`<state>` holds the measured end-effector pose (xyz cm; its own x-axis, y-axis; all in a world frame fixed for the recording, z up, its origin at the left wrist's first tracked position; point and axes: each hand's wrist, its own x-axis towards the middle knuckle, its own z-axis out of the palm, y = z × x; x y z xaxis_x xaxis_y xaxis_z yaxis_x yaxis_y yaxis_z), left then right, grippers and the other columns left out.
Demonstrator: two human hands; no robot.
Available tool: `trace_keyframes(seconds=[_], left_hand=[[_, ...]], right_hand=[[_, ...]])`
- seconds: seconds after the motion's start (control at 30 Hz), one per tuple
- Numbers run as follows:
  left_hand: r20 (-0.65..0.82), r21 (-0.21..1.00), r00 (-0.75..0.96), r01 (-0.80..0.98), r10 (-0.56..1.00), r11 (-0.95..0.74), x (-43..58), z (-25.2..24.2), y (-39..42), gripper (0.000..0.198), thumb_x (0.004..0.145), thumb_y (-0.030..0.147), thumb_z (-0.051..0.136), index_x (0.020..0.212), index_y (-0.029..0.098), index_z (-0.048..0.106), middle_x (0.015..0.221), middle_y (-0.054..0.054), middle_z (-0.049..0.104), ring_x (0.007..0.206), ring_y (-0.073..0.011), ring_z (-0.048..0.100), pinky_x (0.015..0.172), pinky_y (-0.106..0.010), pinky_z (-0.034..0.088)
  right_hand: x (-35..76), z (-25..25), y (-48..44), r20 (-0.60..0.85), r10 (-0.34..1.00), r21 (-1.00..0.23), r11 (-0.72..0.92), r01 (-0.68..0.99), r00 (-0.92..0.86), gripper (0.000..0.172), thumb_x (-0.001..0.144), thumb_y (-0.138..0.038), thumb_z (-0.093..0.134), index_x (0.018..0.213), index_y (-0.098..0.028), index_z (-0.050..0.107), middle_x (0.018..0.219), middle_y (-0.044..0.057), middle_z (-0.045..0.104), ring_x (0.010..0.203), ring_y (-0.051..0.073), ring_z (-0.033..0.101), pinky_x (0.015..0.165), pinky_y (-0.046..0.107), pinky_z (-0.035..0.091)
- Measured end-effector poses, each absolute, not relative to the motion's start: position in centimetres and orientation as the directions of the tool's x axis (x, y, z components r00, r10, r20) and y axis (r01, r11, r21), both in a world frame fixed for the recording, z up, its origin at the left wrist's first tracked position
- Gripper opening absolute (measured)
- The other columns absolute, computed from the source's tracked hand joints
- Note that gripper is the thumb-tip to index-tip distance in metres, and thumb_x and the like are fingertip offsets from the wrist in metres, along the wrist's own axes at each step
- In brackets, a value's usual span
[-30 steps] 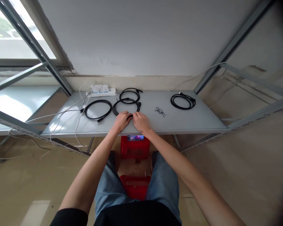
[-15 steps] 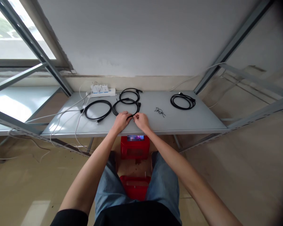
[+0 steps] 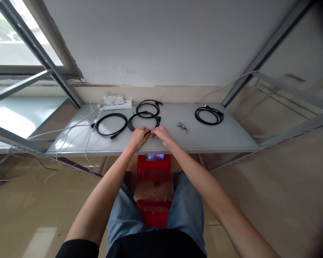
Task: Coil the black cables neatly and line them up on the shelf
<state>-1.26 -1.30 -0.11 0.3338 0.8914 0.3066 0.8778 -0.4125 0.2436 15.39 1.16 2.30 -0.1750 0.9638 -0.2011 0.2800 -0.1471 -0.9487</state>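
Note:
My left hand (image 3: 139,139) and my right hand (image 3: 161,135) rest close together at the front of a grey metal shelf (image 3: 210,139). Both hands appear closed on the near side of a coiled black cable (image 3: 144,114), and my fingers hide that stretch and its end. Behind it lies a smaller black cable coil (image 3: 148,103). To the left is another black cable coil (image 3: 110,114), and far to the right a further black cable coil (image 3: 207,124). Thin dark eyeglasses (image 3: 183,127) lie right of my right hand.
A white power strip (image 3: 115,104) stands at the shelf's back left, with white cables (image 3: 78,125) trailing over the left edge. Metal shelf uprights (image 3: 269,46) rise on both sides. Below the front edge are a red stool (image 3: 153,168) and a phone (image 3: 154,157).
My right hand has moved slightly left, closer to my left hand, and lies lower over the cable. The coils on the shelf have not visibly moved.

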Motion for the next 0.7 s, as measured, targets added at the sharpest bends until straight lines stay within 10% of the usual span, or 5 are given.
trace_keyframes(seconds=[0.33,0.7], left_hand=[[0.348,0.239,0.332,0.873,0.877,-0.426,-1.3,-0.4,-1.3,0.032,0.107,0.037,0.05,0.117,0.022,0.077,0.097,-0.009,0.066,0.099,-0.0247,0.063,0.086,-0.033,0.045],[0.357,0.258,0.308,0.875,0.882,-0.41,-1.3,-0.6,-1.2,0.031,0.107,0.037,0.051,0.118,0.023,0.077,0.097,-0.009,0.067,0.097,-0.0237,0.064,0.084,-0.033,0.045]], right_hand=[[16.8,-0.4,0.1,0.255,0.922,-0.727,0.381,0.571,-0.29,0.018,0.101,-0.021,0.054,0.086,-0.022,0.065,0.084,0.002,0.069,0.078,0.017,0.061,0.075,0.024,0.041],[17.7,-1.1,1.8,0.466,0.767,-0.583,0.641,0.499,-0.441,0.025,0.105,-0.018,0.042,0.104,-0.022,0.067,0.106,0.008,0.06,0.091,0.022,0.06,0.083,0.03,0.048]])
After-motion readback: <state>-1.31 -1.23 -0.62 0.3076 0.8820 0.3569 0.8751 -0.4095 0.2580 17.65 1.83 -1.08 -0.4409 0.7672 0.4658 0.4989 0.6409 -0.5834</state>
